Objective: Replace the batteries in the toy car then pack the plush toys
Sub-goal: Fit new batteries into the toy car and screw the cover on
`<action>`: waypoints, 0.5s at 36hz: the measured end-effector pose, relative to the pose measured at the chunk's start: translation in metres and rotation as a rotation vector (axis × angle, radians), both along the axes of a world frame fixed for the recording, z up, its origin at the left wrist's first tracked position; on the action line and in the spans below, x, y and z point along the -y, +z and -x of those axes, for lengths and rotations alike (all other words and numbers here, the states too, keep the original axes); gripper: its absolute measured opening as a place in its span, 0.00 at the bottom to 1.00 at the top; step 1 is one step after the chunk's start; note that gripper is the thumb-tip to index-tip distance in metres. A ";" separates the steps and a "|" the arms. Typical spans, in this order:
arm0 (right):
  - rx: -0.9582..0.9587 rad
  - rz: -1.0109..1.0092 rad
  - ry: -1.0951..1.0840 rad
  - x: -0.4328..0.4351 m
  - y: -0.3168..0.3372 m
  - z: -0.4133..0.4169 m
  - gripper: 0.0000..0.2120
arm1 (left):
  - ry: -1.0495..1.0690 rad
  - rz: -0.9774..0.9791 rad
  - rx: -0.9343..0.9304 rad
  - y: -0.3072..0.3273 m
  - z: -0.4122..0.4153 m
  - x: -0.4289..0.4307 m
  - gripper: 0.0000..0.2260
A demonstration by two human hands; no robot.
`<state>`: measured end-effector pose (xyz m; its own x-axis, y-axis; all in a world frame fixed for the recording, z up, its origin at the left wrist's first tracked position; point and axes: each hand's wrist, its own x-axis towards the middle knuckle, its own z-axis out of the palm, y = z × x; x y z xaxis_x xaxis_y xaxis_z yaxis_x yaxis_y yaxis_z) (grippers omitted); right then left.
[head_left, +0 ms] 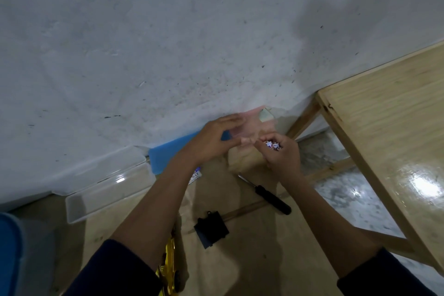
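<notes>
My left hand (pixel 216 137) pinches a thin, see-through pinkish plastic wrapper (pixel 249 125) raised in front of the wall. My right hand (pixel 282 154) is curled round several small batteries (pixel 272 145) with white and red labels, its fingertips close to the left hand's thumb. The gold toy car (pixel 168 269) lies on the wooden surface under my left forearm, mostly hidden. Its black battery cover (pixel 211 228) lies loose in front of me. A black-handled screwdriver (pixel 266 195) rests on the surface to the right of it. No plush toys are in view.
A clear plastic box (pixel 105 187) lies at the left against the white wall. A blue foam block (pixel 165 154) stands behind my left wrist, with a printed battery pack (pixel 195 175) beside it. A second wooden table (pixel 394 132) stands at the right. A blue object (pixel 9 252) fills the lower left corner.
</notes>
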<state>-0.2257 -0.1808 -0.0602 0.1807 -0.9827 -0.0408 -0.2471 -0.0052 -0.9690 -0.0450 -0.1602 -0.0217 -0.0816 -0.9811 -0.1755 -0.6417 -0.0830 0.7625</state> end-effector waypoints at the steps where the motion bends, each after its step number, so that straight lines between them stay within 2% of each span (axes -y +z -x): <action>1: -0.053 0.059 0.018 0.002 0.000 0.001 0.06 | 0.021 -0.005 -0.039 0.001 -0.001 0.001 0.22; 4: -0.193 0.276 0.108 0.010 0.002 0.000 0.07 | 0.126 -0.026 -0.220 0.007 -0.003 0.003 0.17; 10: -0.421 0.506 0.359 0.032 0.005 -0.016 0.12 | 0.194 -0.002 -0.311 0.017 -0.007 0.009 0.13; 13: -0.501 0.536 0.479 0.041 -0.001 -0.021 0.12 | 0.181 -0.010 -0.335 0.019 -0.006 0.010 0.13; 18: -0.482 0.535 0.633 0.048 -0.003 -0.024 0.14 | 0.171 -0.017 -0.339 0.019 -0.006 0.010 0.13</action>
